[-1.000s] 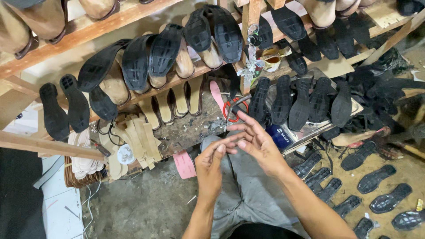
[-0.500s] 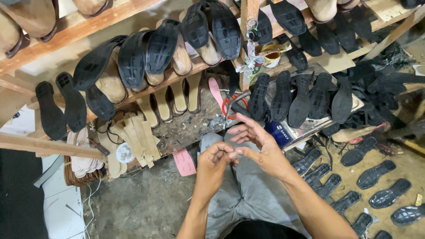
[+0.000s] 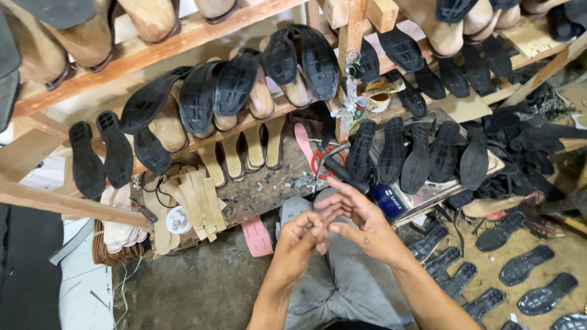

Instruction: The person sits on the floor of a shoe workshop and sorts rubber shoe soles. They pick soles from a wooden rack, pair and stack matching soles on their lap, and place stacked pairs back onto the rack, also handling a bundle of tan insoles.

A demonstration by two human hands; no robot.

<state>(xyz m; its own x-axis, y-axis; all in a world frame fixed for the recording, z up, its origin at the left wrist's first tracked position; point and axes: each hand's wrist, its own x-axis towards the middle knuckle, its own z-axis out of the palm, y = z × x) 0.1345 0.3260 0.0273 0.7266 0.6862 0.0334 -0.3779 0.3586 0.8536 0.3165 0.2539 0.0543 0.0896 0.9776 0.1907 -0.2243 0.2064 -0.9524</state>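
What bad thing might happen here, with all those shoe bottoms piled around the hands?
The black soles lean loosely on the wooden shelf above the knees, so a bump might tip one down. The left hand and right hand work close to the red-handled tool, which might nick a finger if they reach forward. Soles on the floor could trip a foot.

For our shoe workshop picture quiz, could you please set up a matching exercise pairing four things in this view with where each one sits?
Things:
1. left hand
2. pink insole
3. red-handled scissors
4. loose black soles

Places:
A. on the floor at the right
B. on the bench, just beyond the right hand
C. fingertips meeting the right hand, above the grey-trousered knees
D. hanging off the bench edge, left of the knees

Pairs: 1-C, 2-D, 3-B, 4-A
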